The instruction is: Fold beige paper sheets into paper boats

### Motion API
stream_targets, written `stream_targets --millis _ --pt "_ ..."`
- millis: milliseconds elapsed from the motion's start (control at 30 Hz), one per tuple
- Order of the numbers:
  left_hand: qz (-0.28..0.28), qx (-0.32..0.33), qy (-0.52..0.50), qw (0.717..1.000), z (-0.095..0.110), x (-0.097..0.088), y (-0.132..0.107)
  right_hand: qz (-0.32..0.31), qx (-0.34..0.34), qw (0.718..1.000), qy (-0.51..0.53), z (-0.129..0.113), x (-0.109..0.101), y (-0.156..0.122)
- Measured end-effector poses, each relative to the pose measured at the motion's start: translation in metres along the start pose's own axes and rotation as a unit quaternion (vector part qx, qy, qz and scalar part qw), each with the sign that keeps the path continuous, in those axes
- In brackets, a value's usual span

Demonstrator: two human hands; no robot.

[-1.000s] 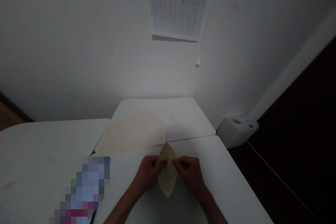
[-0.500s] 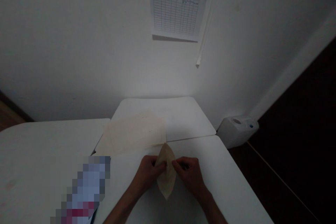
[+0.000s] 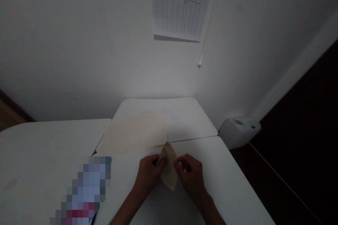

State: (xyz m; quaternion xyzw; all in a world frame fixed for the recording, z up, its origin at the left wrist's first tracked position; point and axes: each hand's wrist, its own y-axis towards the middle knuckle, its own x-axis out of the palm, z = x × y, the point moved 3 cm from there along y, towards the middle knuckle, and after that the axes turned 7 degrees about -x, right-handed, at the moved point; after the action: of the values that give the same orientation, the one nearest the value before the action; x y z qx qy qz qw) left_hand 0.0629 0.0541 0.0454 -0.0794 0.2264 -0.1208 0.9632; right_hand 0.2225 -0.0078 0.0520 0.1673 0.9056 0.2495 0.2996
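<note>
A small folded piece of beige paper [image 3: 169, 168] stands pointed between my two hands over a white table [image 3: 229, 182]. My left hand [image 3: 149, 174] pinches its left edge with curled fingers. On the other side, my right hand [image 3: 190, 175] pinches the right edge. The paper's lower tip sits just above the tabletop. A stack of flat beige sheets [image 3: 134, 133] lies just beyond my hands, across the seam of two tables.
A second white table [image 3: 182, 112] stands against the wall and a third [image 3: 39, 154] to the left. A blurred-out patch [image 3: 84, 190] covers something at lower left. A white container [image 3: 239, 130] sits on the dark floor at right. A printed chart [image 3: 177, 12] hangs on the wall.
The folded paper has tilted and looks shorter and narrower now. My right hand's fingers have shifted up along its edge; both hands stay in place.
</note>
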Motion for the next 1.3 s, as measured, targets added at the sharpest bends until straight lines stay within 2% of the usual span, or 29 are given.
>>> stream_targets --millis 133,667,733,867,933,1133,1300 --pt "0.019 0.031 0.009 0.999 0.001 0.002 -0.002 -0.023 -0.033 0.998 -0.046 -0.004 0.005 -0.002" --pt "0.009 0.076 0.029 0.997 0.005 0.003 -0.004 -0.074 -0.091 0.985 -0.126 -0.010 0.008 -0.005" --pt "0.025 0.087 0.033 0.995 0.009 0.000 -0.005 -0.068 -0.095 0.986 -0.121 -0.011 0.006 -0.004" --pt "0.106 0.120 0.047 0.986 0.014 -0.008 -0.008 -0.064 -0.108 0.984 -0.123 -0.012 0.004 -0.003" --pt "0.127 0.138 0.057 0.981 0.013 -0.010 -0.008 -0.072 -0.119 0.981 -0.135 -0.013 0.005 -0.004" --pt "0.139 0.186 0.081 0.969 0.010 -0.010 -0.006 -0.075 -0.156 0.968 -0.183 -0.020 0.008 -0.006" --pt "0.125 0.172 0.090 0.973 0.008 -0.008 -0.007 -0.061 -0.105 0.974 -0.192 -0.013 0.002 -0.003"
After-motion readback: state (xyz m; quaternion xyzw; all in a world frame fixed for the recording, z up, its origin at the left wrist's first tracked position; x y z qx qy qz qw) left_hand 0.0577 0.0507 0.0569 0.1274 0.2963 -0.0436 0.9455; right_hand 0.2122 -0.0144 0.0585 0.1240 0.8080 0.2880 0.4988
